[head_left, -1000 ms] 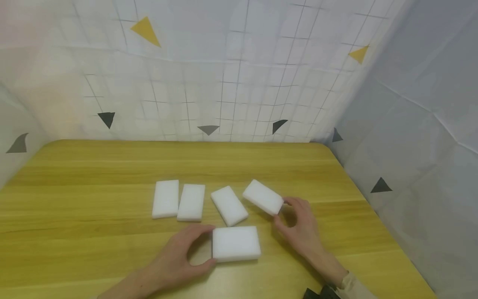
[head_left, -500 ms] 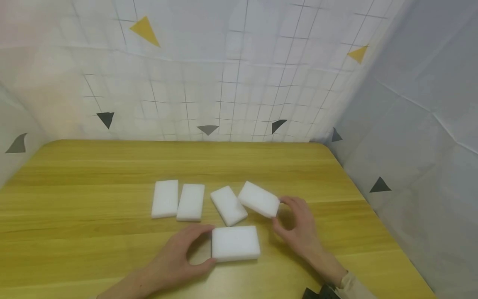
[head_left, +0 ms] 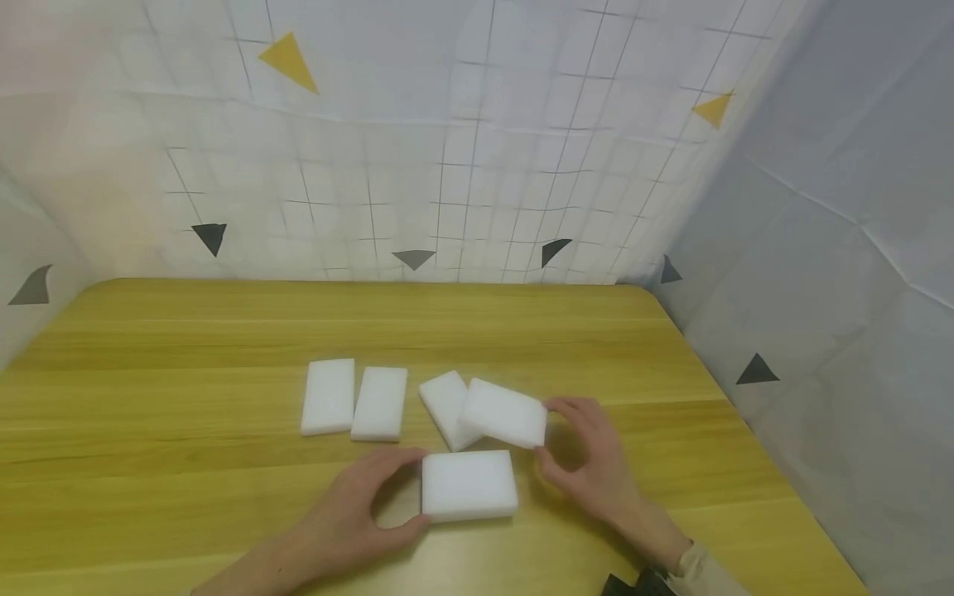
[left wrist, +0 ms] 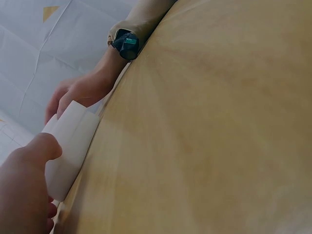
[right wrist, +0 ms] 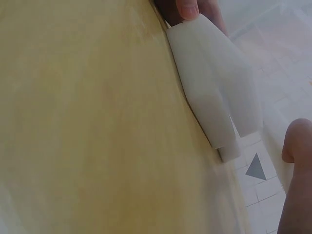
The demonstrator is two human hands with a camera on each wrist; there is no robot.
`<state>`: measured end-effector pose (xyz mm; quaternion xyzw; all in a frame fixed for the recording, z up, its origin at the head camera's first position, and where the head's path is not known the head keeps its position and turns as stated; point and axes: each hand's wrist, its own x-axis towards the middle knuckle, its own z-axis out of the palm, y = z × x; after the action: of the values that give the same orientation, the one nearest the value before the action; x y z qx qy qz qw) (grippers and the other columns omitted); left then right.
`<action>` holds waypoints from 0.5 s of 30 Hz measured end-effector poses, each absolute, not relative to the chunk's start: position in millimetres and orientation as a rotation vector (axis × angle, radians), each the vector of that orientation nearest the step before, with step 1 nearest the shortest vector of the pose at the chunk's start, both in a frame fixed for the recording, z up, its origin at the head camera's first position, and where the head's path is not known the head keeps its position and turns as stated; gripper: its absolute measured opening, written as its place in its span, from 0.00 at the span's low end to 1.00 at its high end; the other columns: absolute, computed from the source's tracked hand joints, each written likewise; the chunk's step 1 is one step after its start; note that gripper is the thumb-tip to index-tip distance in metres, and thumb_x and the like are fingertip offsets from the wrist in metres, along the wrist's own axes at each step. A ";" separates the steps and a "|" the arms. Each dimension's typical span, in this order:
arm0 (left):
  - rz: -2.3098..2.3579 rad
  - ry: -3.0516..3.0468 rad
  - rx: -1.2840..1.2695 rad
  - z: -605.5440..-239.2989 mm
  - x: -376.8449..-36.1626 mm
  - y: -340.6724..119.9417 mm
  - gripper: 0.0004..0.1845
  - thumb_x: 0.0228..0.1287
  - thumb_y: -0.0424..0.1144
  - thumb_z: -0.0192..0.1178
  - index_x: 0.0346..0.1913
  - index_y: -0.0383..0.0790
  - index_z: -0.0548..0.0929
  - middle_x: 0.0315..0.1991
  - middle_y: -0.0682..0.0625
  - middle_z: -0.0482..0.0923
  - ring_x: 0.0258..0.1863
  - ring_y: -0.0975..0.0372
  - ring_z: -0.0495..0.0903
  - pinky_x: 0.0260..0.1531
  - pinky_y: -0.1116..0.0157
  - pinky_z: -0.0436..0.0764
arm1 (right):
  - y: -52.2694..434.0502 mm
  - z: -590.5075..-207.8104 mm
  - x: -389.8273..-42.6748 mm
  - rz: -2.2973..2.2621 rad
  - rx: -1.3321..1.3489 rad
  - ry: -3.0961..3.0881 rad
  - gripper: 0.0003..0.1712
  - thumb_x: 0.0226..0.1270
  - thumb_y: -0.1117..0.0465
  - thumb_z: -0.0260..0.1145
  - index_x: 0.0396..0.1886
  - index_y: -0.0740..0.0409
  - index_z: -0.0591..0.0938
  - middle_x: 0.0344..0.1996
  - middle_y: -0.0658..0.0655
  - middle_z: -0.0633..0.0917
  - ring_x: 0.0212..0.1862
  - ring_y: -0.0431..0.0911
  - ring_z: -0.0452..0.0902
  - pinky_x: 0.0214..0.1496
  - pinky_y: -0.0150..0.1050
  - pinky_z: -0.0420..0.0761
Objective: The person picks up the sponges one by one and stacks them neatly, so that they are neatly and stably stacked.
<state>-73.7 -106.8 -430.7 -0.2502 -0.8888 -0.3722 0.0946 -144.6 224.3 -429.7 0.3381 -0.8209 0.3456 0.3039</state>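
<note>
The right hand [head_left: 596,463] pinches the short end of a white sponge block [head_left: 503,412], holding it tilted so it overlaps the angled block [head_left: 441,399] behind it. The left hand [head_left: 358,505] curls thumb and fingers around the left edge of the nearest block [head_left: 469,484], which lies flat on the tabletop [head_left: 186,348]. Two more blocks [head_left: 328,396] lie side by side, further left.

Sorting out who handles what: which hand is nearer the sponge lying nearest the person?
Left. The left hand grips the near sponge at its left end; the right hand holds another sponge behind it.
</note>
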 end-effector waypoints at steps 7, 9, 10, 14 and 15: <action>-1.112 -2.641 -0.738 -430.7 -73.8 -106.7 0.34 0.55 0.58 0.72 0.63 0.54 0.77 0.60 0.67 0.76 0.60 0.68 0.75 0.61 0.58 0.79 | 222.5 -427.8 -144.8 0.928 0.943 -2.145 0.32 0.45 0.60 0.72 0.55 0.63 0.81 0.49 0.57 0.83 0.51 0.49 0.75 0.63 0.26 0.71; -1.114 -2.642 -0.739 -430.8 -73.8 -106.8 0.34 0.55 0.58 0.72 0.64 0.54 0.77 0.60 0.67 0.76 0.60 0.67 0.75 0.61 0.58 0.79 | 221.4 -427.0 -144.5 0.932 0.967 -2.128 0.32 0.45 0.60 0.72 0.54 0.64 0.81 0.49 0.58 0.83 0.51 0.49 0.76 0.63 0.26 0.71; -1.114 -2.643 -0.739 -431.0 -73.8 -106.9 0.34 0.55 0.59 0.72 0.64 0.54 0.77 0.60 0.67 0.76 0.60 0.68 0.75 0.61 0.58 0.79 | 220.8 -426.7 -144.2 0.932 0.979 -2.119 0.32 0.45 0.60 0.72 0.54 0.65 0.81 0.49 0.58 0.83 0.51 0.50 0.76 0.63 0.26 0.71; -1.122 -2.644 -0.744 -431.3 -73.8 -106.9 0.33 0.56 0.59 0.72 0.64 0.55 0.76 0.60 0.68 0.75 0.60 0.67 0.75 0.61 0.58 0.79 | 218.1 -426.3 -143.1 0.937 1.031 -2.084 0.31 0.47 0.60 0.72 0.54 0.66 0.81 0.48 0.60 0.83 0.50 0.51 0.77 0.62 0.27 0.72; -1.120 -2.644 -0.745 -431.5 -73.9 -106.9 0.33 0.56 0.59 0.71 0.64 0.55 0.76 0.60 0.68 0.75 0.60 0.68 0.75 0.61 0.58 0.79 | 217.6 -426.6 -142.8 0.937 1.038 -2.080 0.30 0.48 0.59 0.72 0.54 0.66 0.81 0.48 0.60 0.83 0.49 0.51 0.77 0.62 0.27 0.72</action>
<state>-73.9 -106.9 -431.5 -0.2502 -0.8879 -0.3760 0.0875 -142.8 217.6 -426.6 0.3934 -0.7884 0.3551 0.3123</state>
